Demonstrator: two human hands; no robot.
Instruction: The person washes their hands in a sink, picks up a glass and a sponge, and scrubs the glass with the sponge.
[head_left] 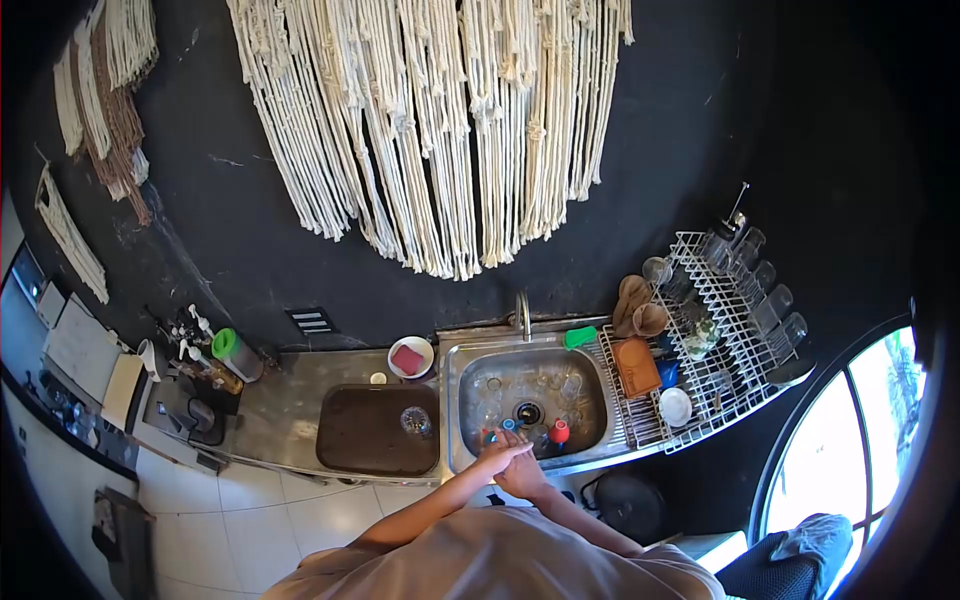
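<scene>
My left hand (496, 458) and my right hand (521, 474) meet at the front edge of the metal sink (475, 355). The left lies partly across the right, fingers stretched out, and I see nothing held between them. The right hand's fingers show only in part and look extended. Just beyond the fingertips is a small blue object (509, 424). A red object (560, 431), perhaps a lid or cup, sits to their right. Several clear glasses (571, 386) stand in the sink around the drain (528, 412).
Left of the sink, a brown tray (365, 430) bears a clear glass (415, 421). Behind it is a white bowl (427, 348) with a reddish sponge (407, 360). A green item (580, 338) lies on the sink's back rim. A wire dish rack (735, 395) full of dishes stands right.
</scene>
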